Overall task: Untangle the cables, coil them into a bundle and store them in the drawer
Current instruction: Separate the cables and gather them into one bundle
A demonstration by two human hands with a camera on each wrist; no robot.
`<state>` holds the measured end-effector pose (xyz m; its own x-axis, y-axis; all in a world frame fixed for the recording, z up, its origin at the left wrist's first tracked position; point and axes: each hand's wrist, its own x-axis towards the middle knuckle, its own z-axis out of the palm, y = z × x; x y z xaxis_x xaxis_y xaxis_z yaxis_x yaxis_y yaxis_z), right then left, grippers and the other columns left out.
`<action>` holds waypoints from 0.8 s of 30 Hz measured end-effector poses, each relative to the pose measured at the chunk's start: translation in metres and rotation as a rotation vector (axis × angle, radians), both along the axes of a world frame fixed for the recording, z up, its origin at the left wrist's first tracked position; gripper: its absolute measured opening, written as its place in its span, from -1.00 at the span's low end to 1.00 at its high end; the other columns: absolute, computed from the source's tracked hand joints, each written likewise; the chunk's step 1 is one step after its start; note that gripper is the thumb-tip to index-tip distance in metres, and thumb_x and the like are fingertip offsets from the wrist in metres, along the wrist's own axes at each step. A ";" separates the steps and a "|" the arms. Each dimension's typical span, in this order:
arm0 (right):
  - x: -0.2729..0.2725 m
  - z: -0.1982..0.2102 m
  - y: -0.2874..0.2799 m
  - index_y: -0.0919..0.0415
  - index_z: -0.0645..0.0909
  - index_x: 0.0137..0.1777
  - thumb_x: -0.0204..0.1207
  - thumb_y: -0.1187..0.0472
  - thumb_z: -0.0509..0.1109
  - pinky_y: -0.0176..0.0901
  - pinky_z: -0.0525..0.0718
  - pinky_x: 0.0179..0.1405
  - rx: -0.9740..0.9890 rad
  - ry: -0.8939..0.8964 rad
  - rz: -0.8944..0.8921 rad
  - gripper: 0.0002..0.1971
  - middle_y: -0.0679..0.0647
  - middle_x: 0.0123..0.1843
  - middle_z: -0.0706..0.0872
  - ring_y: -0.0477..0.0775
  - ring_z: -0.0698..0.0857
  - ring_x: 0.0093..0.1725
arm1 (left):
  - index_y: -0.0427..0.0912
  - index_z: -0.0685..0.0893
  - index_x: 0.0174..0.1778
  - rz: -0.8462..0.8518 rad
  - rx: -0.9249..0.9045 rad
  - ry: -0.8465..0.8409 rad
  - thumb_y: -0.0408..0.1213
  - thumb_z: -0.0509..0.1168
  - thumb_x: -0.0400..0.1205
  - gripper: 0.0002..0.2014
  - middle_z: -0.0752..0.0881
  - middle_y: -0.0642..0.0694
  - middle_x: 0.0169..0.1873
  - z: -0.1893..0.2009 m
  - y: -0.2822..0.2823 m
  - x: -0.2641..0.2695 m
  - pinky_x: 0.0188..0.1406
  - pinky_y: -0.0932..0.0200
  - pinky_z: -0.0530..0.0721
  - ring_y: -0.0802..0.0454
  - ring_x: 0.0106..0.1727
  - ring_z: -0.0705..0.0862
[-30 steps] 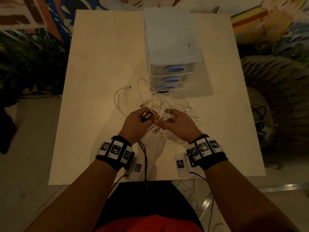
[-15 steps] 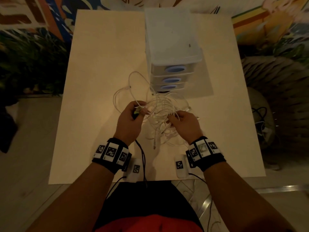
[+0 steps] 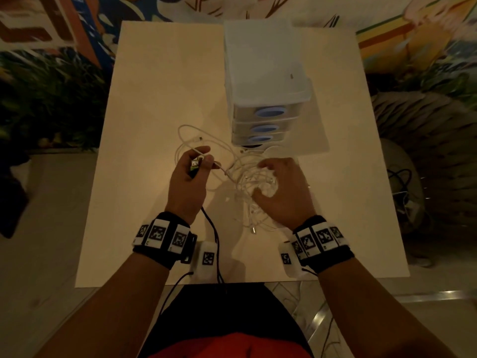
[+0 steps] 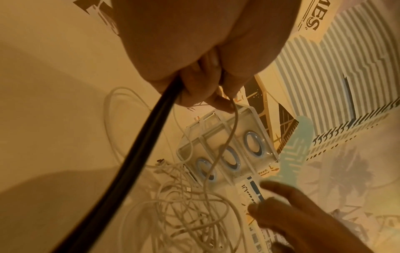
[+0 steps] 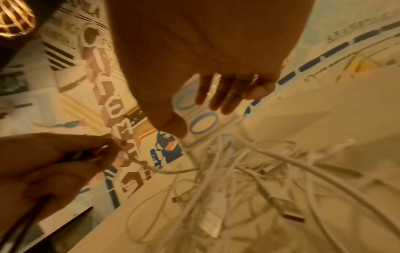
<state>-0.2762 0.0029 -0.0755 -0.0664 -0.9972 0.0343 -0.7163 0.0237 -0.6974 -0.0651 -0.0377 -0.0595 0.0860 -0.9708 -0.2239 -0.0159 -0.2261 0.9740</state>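
A tangle of white cables [image 3: 254, 182] lies on the table in front of the drawer unit [image 3: 265, 73], whose three blue-handled drawers are closed. My left hand [image 3: 207, 156] grips a black cable with a green-marked plug [image 3: 195, 165] and pinches one white cable end that leads right into the tangle. In the left wrist view that hand [image 4: 225, 95] holds the black cable [image 4: 134, 162] and the white strand [image 4: 232, 130]. My right hand [image 3: 259, 180] hovers over the tangle with fingers spread, holding nothing; in the right wrist view its fingers [image 5: 216, 95] are straight above the cables [image 5: 249, 188].
The pale table [image 3: 154, 99] stands before a painted wall. One white loop [image 3: 185, 135] trails left of the drawers. Two small white tagged devices [image 3: 206, 259] sit near the front edge. A wicker object [image 3: 426, 151] stands to the right.
The right hand has let go of the raised tangle and spread open above it; the cables have dropped back to the table. The left hand keeps its grip and has moved slightly left.
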 end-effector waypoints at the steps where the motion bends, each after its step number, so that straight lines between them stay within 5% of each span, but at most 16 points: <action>1: 0.007 -0.002 -0.002 -0.07 0.64 0.28 0.39 -0.07 0.49 0.13 0.62 0.21 0.026 0.052 0.132 -0.57 0.01 0.20 0.62 0.11 0.64 0.19 | -0.18 0.64 0.34 0.000 -0.012 0.001 -0.21 0.29 0.78 -0.75 0.81 -0.07 -0.13 0.003 0.000 -0.001 -0.27 0.28 0.46 0.36 -0.45 0.58; 5: 0.020 -0.009 -0.017 0.00 0.79 0.15 0.61 -0.07 0.26 0.21 0.65 0.15 0.159 0.115 0.284 -0.68 0.08 0.06 0.79 0.19 0.71 0.10 | -0.27 0.63 0.32 -0.001 -0.099 -0.004 -0.24 0.30 0.77 -0.75 0.80 -0.25 -0.01 0.014 -0.002 -0.004 -0.32 0.42 0.52 0.33 -0.42 0.62; 9: 0.009 -0.006 -0.028 -0.19 0.71 0.16 0.52 -0.14 0.27 0.22 0.63 0.15 0.193 0.229 0.346 -0.71 -0.03 0.12 0.76 0.16 0.68 0.17 | -0.37 0.60 0.25 0.015 -0.133 0.033 -0.33 0.30 0.76 -0.79 0.70 -0.51 0.17 0.017 -0.005 0.001 -0.37 0.52 0.54 0.32 -0.43 0.64; 12: 0.006 0.002 -0.030 -0.17 0.74 0.11 0.54 -0.12 0.30 0.22 0.66 0.13 0.191 0.219 0.351 -0.75 -0.10 0.07 0.82 0.11 0.73 0.10 | -0.34 0.60 0.25 0.027 -0.114 0.050 -0.32 0.31 0.76 -0.79 0.75 -0.45 0.08 0.019 -0.006 0.004 -0.41 0.51 0.52 0.31 -0.44 0.63; 15: 0.006 0.014 -0.035 0.00 0.71 0.11 0.67 0.07 0.37 0.10 0.71 0.05 0.011 0.030 0.222 -0.88 -0.11 0.00 0.84 0.02 0.78 0.01 | -0.25 0.63 0.36 -0.011 -0.054 0.056 -0.21 0.40 0.68 -0.64 0.78 -0.25 -0.13 0.022 -0.006 0.005 -0.49 0.48 0.47 0.30 -0.48 0.58; 17: 0.008 0.025 -0.039 0.09 0.61 0.16 0.74 0.14 0.32 0.03 0.74 0.01 -0.038 -0.131 0.140 -0.91 -0.10 -0.01 0.84 -0.04 0.80 -0.02 | -0.17 0.66 0.36 -0.079 -0.037 0.020 -0.15 0.49 0.57 -0.56 0.74 -0.25 -0.21 0.020 -0.006 0.006 -0.36 0.46 0.56 0.22 -0.34 0.68; 19: 0.010 0.036 -0.043 0.13 0.52 0.20 0.78 0.19 0.26 0.05 0.78 -0.02 -0.028 -0.272 0.107 -0.92 -0.08 -0.01 0.84 -0.06 0.83 -0.05 | -0.07 0.69 0.32 -0.159 -0.018 -0.070 -0.13 0.55 0.54 -0.57 0.70 -0.29 -0.23 0.016 -0.007 0.008 -0.19 0.39 0.64 0.10 -0.23 0.72; 22: 0.014 0.049 -0.046 0.19 0.48 0.20 0.79 0.26 0.21 0.05 0.84 -0.04 -0.016 -0.439 0.112 -0.94 -0.01 -0.01 0.84 -0.01 0.85 -0.08 | -0.04 0.69 0.32 -0.286 -0.014 -0.182 -0.18 0.48 0.64 -0.67 0.71 -0.31 -0.28 0.011 -0.004 0.007 -0.28 0.45 0.60 0.20 -0.35 0.71; 24: 0.017 0.055 -0.045 0.17 0.46 0.19 0.79 0.28 0.22 0.05 0.85 -0.04 -0.021 -0.502 0.131 -0.95 0.03 0.00 0.83 0.03 0.86 -0.07 | 0.07 0.68 0.32 -0.372 -0.024 -0.286 -0.11 0.46 0.66 -0.70 0.75 -0.12 -0.30 0.008 -0.001 0.004 -0.27 0.44 0.62 0.20 -0.29 0.77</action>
